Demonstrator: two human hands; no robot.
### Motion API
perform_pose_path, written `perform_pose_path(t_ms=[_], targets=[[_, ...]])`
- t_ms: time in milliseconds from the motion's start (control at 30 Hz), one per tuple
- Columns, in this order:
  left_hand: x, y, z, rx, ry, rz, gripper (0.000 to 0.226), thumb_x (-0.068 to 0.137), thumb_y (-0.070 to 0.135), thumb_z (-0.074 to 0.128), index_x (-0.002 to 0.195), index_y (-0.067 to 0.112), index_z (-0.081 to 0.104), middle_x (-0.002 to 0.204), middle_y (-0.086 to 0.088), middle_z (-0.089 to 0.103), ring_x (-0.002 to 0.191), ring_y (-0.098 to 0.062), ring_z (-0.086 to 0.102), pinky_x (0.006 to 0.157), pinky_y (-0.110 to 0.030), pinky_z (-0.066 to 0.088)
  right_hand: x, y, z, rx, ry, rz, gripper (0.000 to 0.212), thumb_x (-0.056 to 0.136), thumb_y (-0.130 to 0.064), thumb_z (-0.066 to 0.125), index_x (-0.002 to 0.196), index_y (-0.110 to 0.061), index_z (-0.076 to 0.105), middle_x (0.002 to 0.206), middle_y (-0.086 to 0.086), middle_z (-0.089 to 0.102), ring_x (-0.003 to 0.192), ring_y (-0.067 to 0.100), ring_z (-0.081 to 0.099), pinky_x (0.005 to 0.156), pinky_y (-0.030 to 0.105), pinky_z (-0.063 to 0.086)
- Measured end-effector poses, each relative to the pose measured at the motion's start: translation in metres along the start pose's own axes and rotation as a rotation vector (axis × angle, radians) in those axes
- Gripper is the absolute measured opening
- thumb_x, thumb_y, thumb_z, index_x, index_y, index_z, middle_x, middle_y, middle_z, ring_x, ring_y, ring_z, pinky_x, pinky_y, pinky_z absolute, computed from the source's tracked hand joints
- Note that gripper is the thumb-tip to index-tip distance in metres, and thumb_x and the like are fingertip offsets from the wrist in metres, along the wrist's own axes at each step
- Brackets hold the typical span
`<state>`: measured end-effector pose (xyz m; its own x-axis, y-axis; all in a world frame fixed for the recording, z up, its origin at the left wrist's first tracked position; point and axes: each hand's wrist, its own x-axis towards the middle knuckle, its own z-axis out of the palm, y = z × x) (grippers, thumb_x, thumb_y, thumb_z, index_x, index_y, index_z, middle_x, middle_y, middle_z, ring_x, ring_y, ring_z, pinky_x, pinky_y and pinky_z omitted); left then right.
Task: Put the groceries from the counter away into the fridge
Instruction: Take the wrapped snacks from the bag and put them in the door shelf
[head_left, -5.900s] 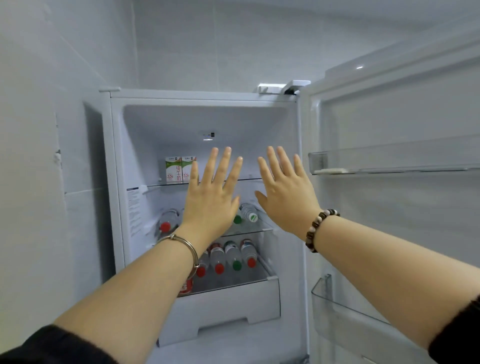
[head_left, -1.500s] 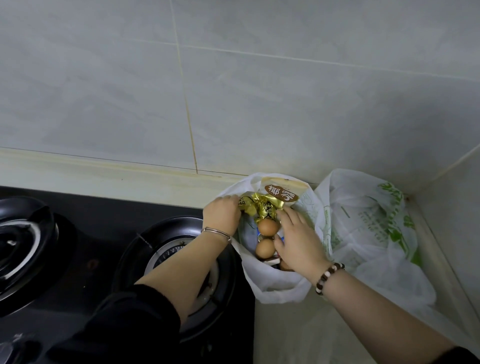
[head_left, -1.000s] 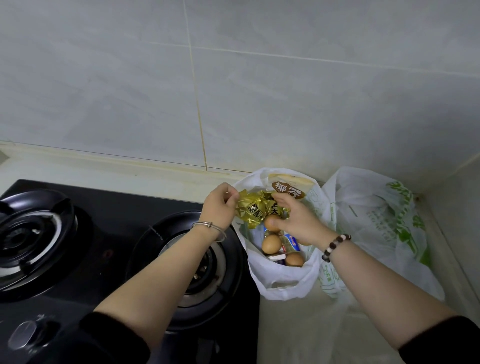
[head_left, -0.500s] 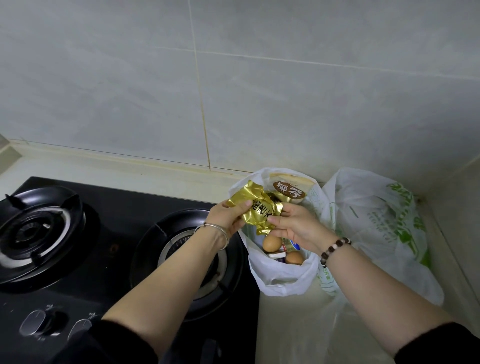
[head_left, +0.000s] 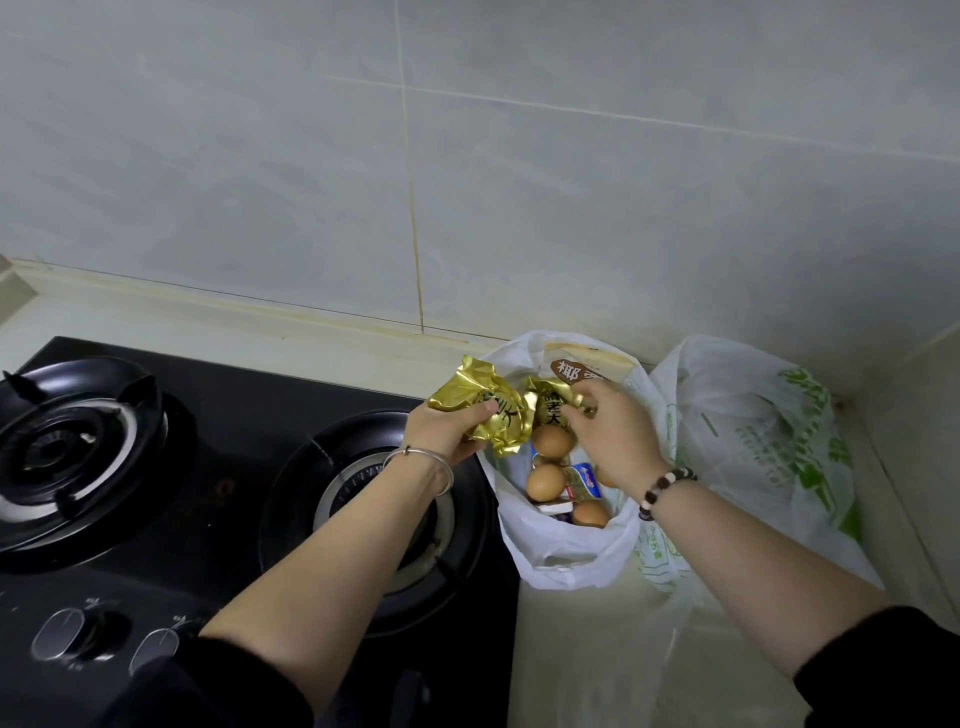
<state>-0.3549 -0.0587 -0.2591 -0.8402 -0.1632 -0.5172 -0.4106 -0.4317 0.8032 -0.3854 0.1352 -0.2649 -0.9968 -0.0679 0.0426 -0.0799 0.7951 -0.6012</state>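
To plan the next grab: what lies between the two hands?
Head view: a gold packet in the left hand and a second packet pinched by the right hand.

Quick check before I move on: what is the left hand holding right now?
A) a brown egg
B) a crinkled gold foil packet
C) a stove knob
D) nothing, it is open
B: the left hand grips a gold foil packet beside the white bag, the right hand pinches a second gold packet, and the eggs lie in the bag.
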Motion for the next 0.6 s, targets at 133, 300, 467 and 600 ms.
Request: perform_pose_path(t_ms=[133, 300, 467, 600], targets=[[0.001, 0.0, -0.009, -0.083, -0.037, -0.02, 0.014, 0.08, 0.012, 0.072, 0.091, 0.018, 0.065, 0.083, -0.002, 0.069, 0.074, -0.015, 0.065, 0.058, -0.024, 0.057, 0.011, -0.008, 0.013, -0.294, -0.006, 0.082, 0.041, 0.089, -0.036, 0.06, 0.119, -0.009, 0.053, 0.113, 0.008, 0.06, 0.101, 0.027, 0.058, 0.075, 0.035, 0.049], [0.0, 0.007, -0.016, -0.357, -0.149, -0.121, 0.019, 0.089, 0.023, 0.062, 0.105, 0.014, 0.063, 0.097, -0.006, 0.07, 0.08, -0.018, 0.068, 0.071, -0.03, 0.058, 0.022, -0.019, 0.033, -0.455, -0.129, 0.156, 0.046, 0.092, -0.039, 0.053, 0.123, -0.006, 0.044, 0.12, 0.013, 0.055, 0.098, 0.031, 0.06, 0.06, 0.031, 0.041], [-0.002, 0.015, -0.026, -0.502, -0.211, -0.2, 0.02, 0.092, 0.026, 0.057, 0.106, 0.012, 0.063, 0.108, -0.008, 0.069, 0.085, -0.02, 0.069, 0.069, -0.028, 0.059, 0.031, -0.031, 0.046, -0.626, -0.162, 0.003, 0.049, 0.092, -0.043, 0.051, 0.125, -0.008, 0.042, 0.123, 0.014, 0.048, 0.092, 0.029, 0.062, 0.054, 0.031, 0.04], [0.001, 0.017, -0.032, -0.538, -0.203, -0.226, 0.044, 0.091, 0.028, 0.06, 0.129, 0.008, 0.053, 0.124, -0.011, 0.062, 0.102, -0.024, 0.065, 0.071, -0.032, 0.059, 0.043, -0.034, 0.06, -0.701, -0.182, -0.025, 0.047, 0.091, -0.037, 0.054, 0.127, -0.01, 0.04, 0.117, 0.014, 0.051, 0.086, 0.027, 0.062, 0.052, 0.03, 0.04]])
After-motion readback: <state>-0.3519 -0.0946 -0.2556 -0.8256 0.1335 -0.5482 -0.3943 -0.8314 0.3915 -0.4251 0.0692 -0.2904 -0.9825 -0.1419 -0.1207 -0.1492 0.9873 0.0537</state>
